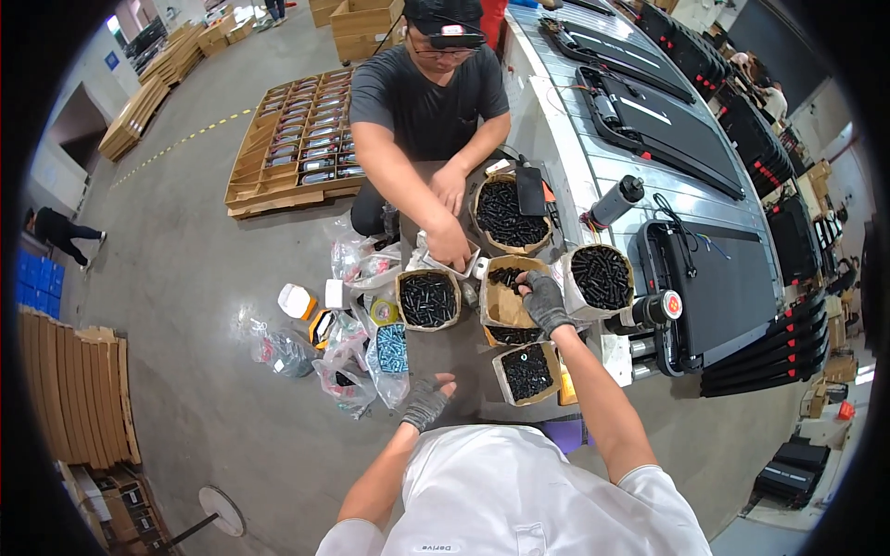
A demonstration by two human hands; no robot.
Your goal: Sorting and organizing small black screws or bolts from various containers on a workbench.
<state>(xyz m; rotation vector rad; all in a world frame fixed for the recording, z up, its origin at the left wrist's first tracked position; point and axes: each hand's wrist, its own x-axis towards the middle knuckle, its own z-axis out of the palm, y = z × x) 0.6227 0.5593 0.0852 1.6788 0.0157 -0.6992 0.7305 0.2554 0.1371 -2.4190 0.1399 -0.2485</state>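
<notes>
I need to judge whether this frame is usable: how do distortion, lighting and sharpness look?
Head view: strong fisheye, with a black rim and the conveyor edges bowed; even indoor light with soft shadows; mild glare on the floor at top; the gloved right hand and left hand are sharp, while detail smears toward the rim.

Grey concrete floor [213,222] with a dashed yellow line [185,141], a wooden pallet [297,139] of trays, flat cardboard stacks [79,389] at left, and a long metal conveyor [593,139] carrying black treadmill decks [667,120] at right.
</notes>
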